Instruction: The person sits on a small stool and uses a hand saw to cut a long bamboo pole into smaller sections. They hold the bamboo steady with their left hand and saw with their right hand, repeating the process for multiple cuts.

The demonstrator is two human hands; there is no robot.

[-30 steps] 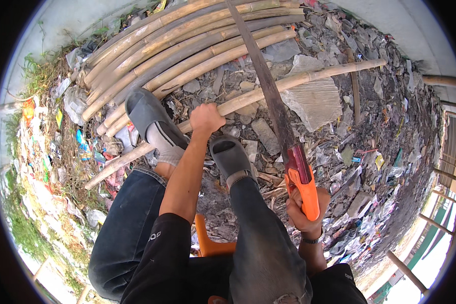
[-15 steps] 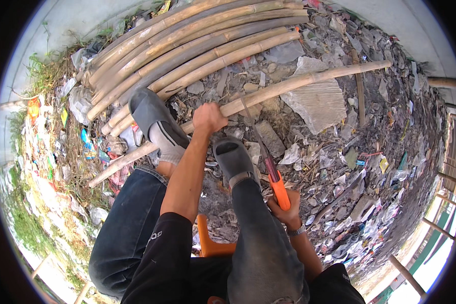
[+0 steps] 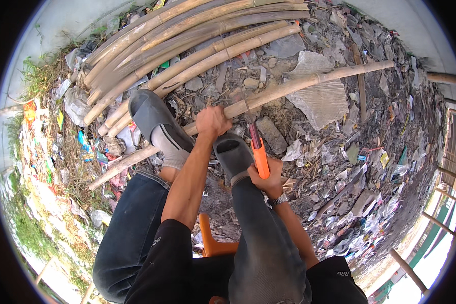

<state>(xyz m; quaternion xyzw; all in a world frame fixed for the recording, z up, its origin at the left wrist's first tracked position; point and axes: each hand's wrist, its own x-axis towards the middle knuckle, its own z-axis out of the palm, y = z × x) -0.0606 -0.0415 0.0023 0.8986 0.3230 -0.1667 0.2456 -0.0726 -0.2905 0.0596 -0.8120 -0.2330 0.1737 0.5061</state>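
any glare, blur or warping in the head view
Head view: stacked poles bow with the fisheye, and their left ends look smeared; head view, left edge: sunlit litter washes out; head view, centre: the orange handle looks fairly crisp.

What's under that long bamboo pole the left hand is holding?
A pale gray ribbed slab and a thin wooden strip pass beneath the bamboo pole, showing on both sides. What lies directly under it is covered, so I can't tell if they touch it.
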